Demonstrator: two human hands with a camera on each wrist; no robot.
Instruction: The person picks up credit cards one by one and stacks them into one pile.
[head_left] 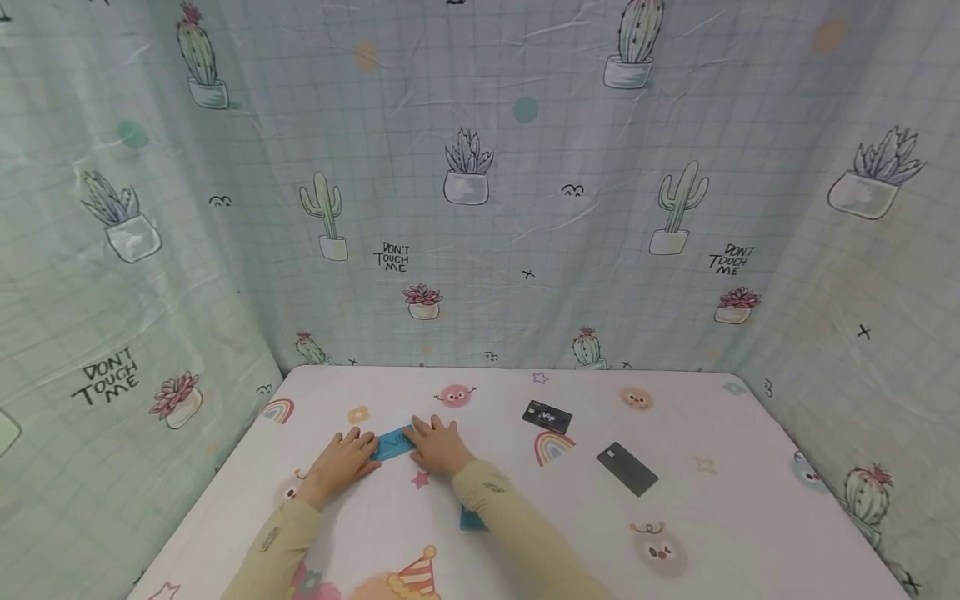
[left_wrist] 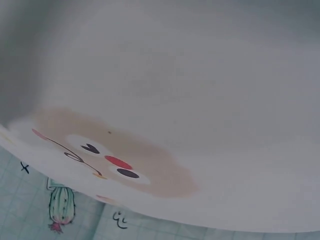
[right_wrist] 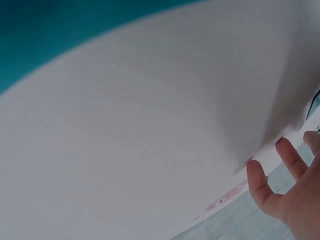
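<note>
"Where is the blue card (head_left: pixel 395 444) found?"

"Left of the tabletop's (head_left: pixel 735 533) middle, its ends touched by the left grip (head_left: pixel 341 468) and right grip (head_left: pixel 441 447)."

"Clamped?"

"Whether it is pinched or merely pressed cannot be told."

"Nearby?"

"A second blue card (head_left: pixel 471 520) is partly covered by the right sleeve (head_left: pixel 517 517); a black Vip card (head_left: pixel 547 417) and dark card (head_left: pixel 627 468) are seen farther right."

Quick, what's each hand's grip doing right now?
Left hand: touching the left end of the blue card between the hands; pinching or not, cannot tell.
Right hand: touching that card's right end; pinching or not, cannot tell.
</note>
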